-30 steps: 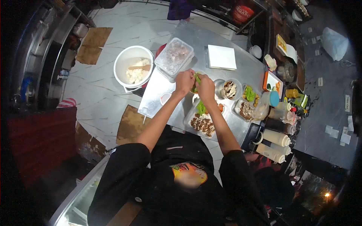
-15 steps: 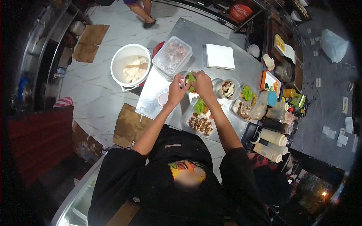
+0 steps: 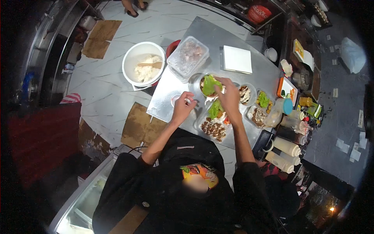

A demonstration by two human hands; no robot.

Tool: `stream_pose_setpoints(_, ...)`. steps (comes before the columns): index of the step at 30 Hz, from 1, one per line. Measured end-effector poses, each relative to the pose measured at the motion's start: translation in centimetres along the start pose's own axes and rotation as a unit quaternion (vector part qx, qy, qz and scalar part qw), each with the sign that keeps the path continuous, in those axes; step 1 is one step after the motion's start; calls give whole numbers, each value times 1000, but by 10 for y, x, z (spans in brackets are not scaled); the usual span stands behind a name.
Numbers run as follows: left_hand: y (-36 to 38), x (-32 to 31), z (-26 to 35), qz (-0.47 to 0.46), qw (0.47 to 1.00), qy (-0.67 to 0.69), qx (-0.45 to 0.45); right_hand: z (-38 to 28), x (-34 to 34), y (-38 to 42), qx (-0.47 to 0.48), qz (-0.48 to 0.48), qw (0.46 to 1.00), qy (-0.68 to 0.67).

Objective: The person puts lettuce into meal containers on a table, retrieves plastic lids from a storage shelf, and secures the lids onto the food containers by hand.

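Note:
My right hand [image 3: 230,97] reaches over the near right rim of a round bowl [image 3: 199,79]. Its fingers are apart, at the edge of a green lettuce leaf [image 3: 210,85] lying on the food inside. To the left, my left hand [image 3: 183,110] is curled low over the table beside a small round white cup or lid [image 3: 175,100]. Something small and white shows between its thumb and fingers; I cannot make out what. Just below the bowl sits a clear container [image 3: 213,128] of chopped brown meat, with lettuce and sauce at its far end.
A round tub [image 3: 245,94] and another clear container [image 3: 257,116] of food stand to the right. Squeeze bottles [image 3: 287,146] line the right side. At the back are a lidded plastic box [image 3: 188,58] and a white box [image 3: 237,59]. A rice bucket [image 3: 143,48] stands left.
My left hand has left the bowl and moved down-left to the small white cup or lid. The lettuce now lies spread in the bowl, my right hand still at it. The view has shifted slightly.

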State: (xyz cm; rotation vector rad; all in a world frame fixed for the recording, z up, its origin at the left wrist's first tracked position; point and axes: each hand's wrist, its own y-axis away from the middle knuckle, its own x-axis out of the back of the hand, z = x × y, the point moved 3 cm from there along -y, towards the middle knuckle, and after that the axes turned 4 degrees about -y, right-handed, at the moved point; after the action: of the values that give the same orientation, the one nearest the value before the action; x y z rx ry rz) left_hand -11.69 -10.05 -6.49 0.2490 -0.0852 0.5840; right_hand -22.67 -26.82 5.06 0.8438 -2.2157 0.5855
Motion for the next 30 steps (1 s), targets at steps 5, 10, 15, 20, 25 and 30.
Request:
stream_pose_setpoints(5,33,59,-31,114,992,-35,46,36,47,94,-205,149,951,-176)
stream_pose_setpoints(10,48,87,-55,96,984,-133,64,94,41,248,-365,241,886,-155)
stream_pose_setpoints(15,25,58,-4,10,966,-249,-67,108,-19,418,-462,324,818,-111)
stream_pose_setpoints(20,-13,3,5,-181,976,-123,-18,34,-92,556,-719,367,556,-199)
stream_pose_setpoints(25,-21,-42,12,-301,946,-117,-21,28,-292,777,-560,384,703,-212)
stream_pose_setpoints(30,12,-67,13,-302,945,-119,-46,27,-257,701,-440,530,601,-407)
